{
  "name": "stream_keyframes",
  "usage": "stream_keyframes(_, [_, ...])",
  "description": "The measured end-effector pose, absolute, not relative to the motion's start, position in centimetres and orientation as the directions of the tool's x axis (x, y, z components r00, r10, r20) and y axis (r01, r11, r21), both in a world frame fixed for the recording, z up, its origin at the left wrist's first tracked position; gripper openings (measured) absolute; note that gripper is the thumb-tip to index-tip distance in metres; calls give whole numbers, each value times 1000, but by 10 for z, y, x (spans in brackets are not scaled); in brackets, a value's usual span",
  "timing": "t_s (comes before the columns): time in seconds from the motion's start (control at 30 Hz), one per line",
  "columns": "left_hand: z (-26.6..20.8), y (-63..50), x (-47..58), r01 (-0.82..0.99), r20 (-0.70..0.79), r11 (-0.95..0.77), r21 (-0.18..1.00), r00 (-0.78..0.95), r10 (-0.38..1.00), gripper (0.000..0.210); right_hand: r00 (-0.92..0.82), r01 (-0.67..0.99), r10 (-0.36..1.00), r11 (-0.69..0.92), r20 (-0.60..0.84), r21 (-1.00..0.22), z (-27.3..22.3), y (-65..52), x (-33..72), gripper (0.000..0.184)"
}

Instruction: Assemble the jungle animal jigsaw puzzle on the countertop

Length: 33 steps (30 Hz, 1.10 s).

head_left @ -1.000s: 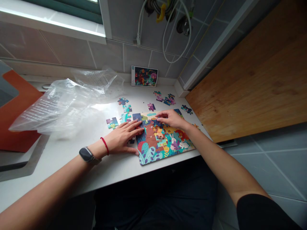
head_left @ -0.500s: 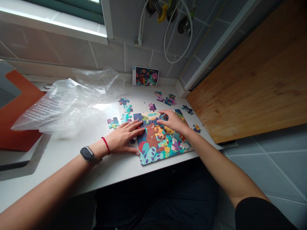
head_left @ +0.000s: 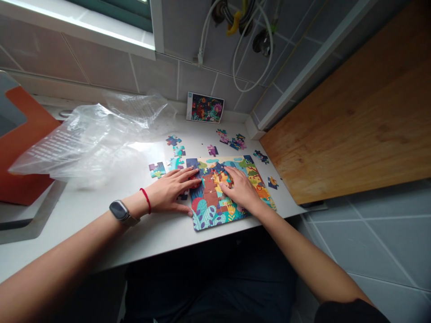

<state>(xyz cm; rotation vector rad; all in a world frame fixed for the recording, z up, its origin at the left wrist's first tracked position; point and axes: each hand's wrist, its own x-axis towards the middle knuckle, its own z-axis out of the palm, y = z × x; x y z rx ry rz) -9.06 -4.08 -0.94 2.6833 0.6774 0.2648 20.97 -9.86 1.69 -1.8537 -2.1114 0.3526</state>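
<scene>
A colourful jigsaw puzzle board [head_left: 208, 217] lies near the counter's front edge, with joined pieces covering part of its middle. My left hand [head_left: 171, 190] rests flat at the board's left edge, fingers spread over it. On the joined pieces lies my right hand [head_left: 240, 190], its fingers stretched out and thumb apart; no piece shows in it, and the palm hides part of the board. Loose puzzle pieces lie around: a pink-purple one [head_left: 212, 150] behind the board, a blue one [head_left: 173, 140] to the left, and an orange-and-blue one [head_left: 272, 182] to the right.
A picture card [head_left: 205, 107] leans against the tiled wall. Crumpled clear plastic [head_left: 101, 139] covers the counter's left part, next to an orange-and-grey object [head_left: 27, 143]. A wooden panel [head_left: 353, 103] borders the right side. A white cable [head_left: 234, 67] hangs above.
My right hand has come down toward me over the board, from a raised curl to lying flatter on the pieces. The left hand stays at the left edge. The view has shifted slightly.
</scene>
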Motion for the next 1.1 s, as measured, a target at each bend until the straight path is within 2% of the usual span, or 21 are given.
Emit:
stream_keyframes(0.37, [-11,-42,-89,428,88,-818,384,865,493,104,23,947,995,10,98,-321,17,-67,212,49])
stream_keyframes(0.5, [-10,-42,-90,421,99,-816,396,864,493,103,47,952,996,-20,80,-305,20,-48,215,50])
stream_keyframes(0.63, [-10,-42,-89,429,89,-817,386,864,496,104,61,970,998,-56,12,-235,25,-30,223,57])
stream_keyframes(0.73, [-10,-43,-89,428,89,-820,379,865,493,105,-2,982,999,-7,-48,-187,32,-12,231,68])
stream_keyframes(0.83, [-12,-43,-89,422,104,-822,383,864,492,104,-158,972,980,133,-119,-193,39,10,235,77])
stream_keyframes(0.93, [-13,-43,-90,418,114,-823,384,863,492,102,-295,938,940,250,-172,-242,44,33,229,65])
stream_keyframes(1.1, [-9,-43,-89,423,90,-821,384,868,489,104,-297,937,927,236,-228,-258,44,53,216,55])
